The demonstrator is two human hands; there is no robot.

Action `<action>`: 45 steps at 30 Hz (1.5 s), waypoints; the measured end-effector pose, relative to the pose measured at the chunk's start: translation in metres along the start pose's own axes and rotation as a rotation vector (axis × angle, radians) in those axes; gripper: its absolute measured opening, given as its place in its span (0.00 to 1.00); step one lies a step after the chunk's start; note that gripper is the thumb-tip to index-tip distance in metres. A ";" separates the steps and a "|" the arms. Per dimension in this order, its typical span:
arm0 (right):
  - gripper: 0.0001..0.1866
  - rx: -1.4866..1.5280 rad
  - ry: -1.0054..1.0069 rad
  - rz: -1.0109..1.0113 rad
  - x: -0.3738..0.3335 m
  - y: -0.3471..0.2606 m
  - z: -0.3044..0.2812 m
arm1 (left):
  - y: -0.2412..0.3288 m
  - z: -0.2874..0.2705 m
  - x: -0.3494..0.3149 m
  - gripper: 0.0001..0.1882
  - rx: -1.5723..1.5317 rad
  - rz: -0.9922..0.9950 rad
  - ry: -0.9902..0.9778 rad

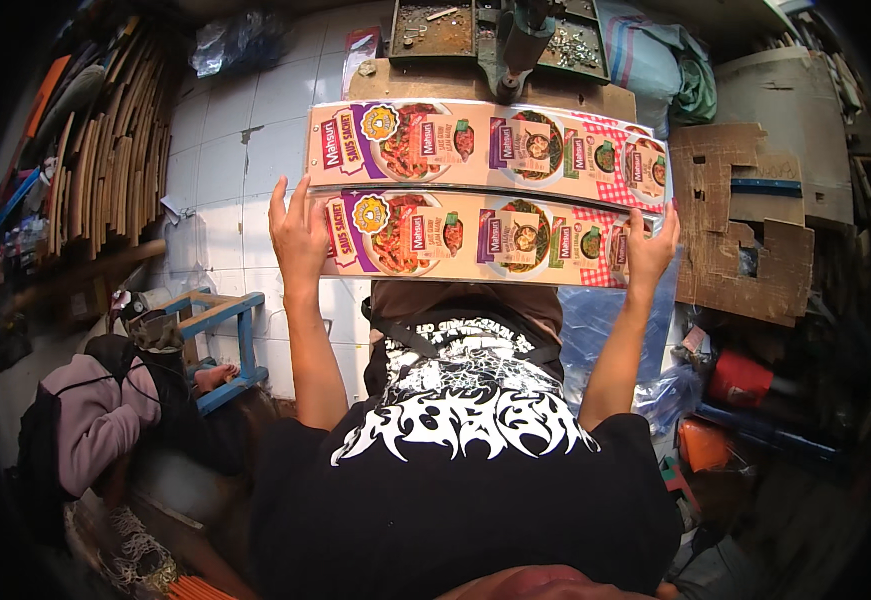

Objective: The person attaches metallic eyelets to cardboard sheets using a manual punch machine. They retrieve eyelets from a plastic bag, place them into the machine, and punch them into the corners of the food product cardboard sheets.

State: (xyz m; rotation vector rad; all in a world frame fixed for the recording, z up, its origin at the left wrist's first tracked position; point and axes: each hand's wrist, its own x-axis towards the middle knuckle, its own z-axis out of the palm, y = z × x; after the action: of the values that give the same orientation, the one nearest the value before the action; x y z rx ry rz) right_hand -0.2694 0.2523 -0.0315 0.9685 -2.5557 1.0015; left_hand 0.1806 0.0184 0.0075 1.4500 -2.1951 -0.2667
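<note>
Two long printed cardboard strips with glossy food pictures lie one behind the other, their long edges meeting. My left hand (302, 240) is closed on the left end of the nearer strip (445, 240). At its right end my right hand (652, 248) grips the same strip, fingers over the end and thumb on the face. The farther strip (470, 150) rests on a wooden worktop (410, 82), below a dark metal press (527, 50). Small holes show near its left end. The nearer strip's underside is hidden.
Metal trays of small hardware (433, 35) flank the press. Brown cardboard pieces (735, 225) stand at the right, and stacked cardboard (115, 140) at the far left. A blue stool (245, 340) stands left of my arm, beside pink and black clothing (105, 400). Clear plastic (615, 330) lies at my right.
</note>
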 end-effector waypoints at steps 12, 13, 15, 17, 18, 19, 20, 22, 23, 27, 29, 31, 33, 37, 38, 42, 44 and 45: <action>0.30 0.337 -0.264 0.408 -0.049 0.050 -0.027 | -0.023 -0.009 -0.063 0.29 -0.542 -0.614 -0.152; 0.30 0.323 -0.268 0.429 -0.051 0.052 -0.027 | -0.020 -0.012 -0.064 0.29 -0.544 -0.613 -0.150; 0.30 0.306 -0.270 0.448 -0.053 0.056 -0.023 | -0.013 -0.014 -0.064 0.26 -0.527 -0.624 -0.119; 0.30 0.280 -0.228 0.452 -0.055 0.054 -0.021 | -0.014 -0.009 -0.068 0.25 -0.440 -0.525 -0.033; 0.30 0.280 -0.232 0.451 -0.057 0.054 -0.022 | -0.012 -0.006 -0.070 0.23 -0.353 -0.420 0.048; 0.31 0.187 -0.206 0.412 -0.057 0.051 -0.023 | -0.004 -0.009 -0.068 0.19 -0.256 -0.377 0.107; 0.31 0.095 -0.180 0.372 -0.057 0.047 -0.024 | 0.001 -0.009 -0.067 0.19 -0.256 -0.377 0.107; 0.31 0.033 -0.164 0.356 -0.056 0.041 -0.028 | 0.009 -0.009 -0.066 0.18 -0.279 -0.446 0.130; 0.31 -0.029 -0.147 0.339 -0.056 0.040 -0.030 | 0.008 -0.008 -0.066 0.18 -0.281 -0.444 0.129; 0.29 -0.002 -0.181 0.395 -0.053 0.060 -0.029 | -0.003 0.001 -0.064 0.15 -0.231 -0.443 0.164; 0.27 0.033 -0.214 0.408 -0.053 0.067 -0.028 | -0.010 0.001 -0.060 0.14 -0.304 -0.562 0.123; 0.27 0.077 -0.200 0.429 -0.052 0.072 -0.028 | -0.013 -0.001 -0.055 0.14 -0.356 -0.592 0.119; 0.26 0.121 -0.186 0.448 -0.051 0.075 -0.028 | -0.016 -0.003 -0.054 0.14 -0.395 -0.626 0.131; 0.26 0.154 -0.214 0.464 -0.051 0.061 -0.028 | -0.009 -0.011 -0.053 0.15 -0.405 -0.669 0.137; 0.26 0.158 -0.207 0.457 -0.050 0.061 -0.027 | -0.007 -0.012 -0.054 0.15 -0.409 -0.667 0.136; 0.28 0.093 -0.189 0.464 -0.049 0.071 -0.020 | 0.009 -0.026 -0.048 0.13 -0.569 -0.588 0.165; 0.28 0.155 -0.198 0.486 -0.046 0.076 -0.016 | 0.020 -0.043 -0.043 0.15 -0.814 -0.665 0.098; 0.29 0.217 -0.208 0.509 -0.045 0.078 -0.014 | 0.009 -0.042 -0.045 0.17 -0.797 -0.585 0.057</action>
State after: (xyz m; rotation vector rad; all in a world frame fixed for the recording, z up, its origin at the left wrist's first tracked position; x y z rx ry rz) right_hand -0.2864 0.3270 -0.0807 0.4865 -2.9981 1.3956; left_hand 0.2087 0.0670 0.0342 1.5131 -1.2930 -1.1272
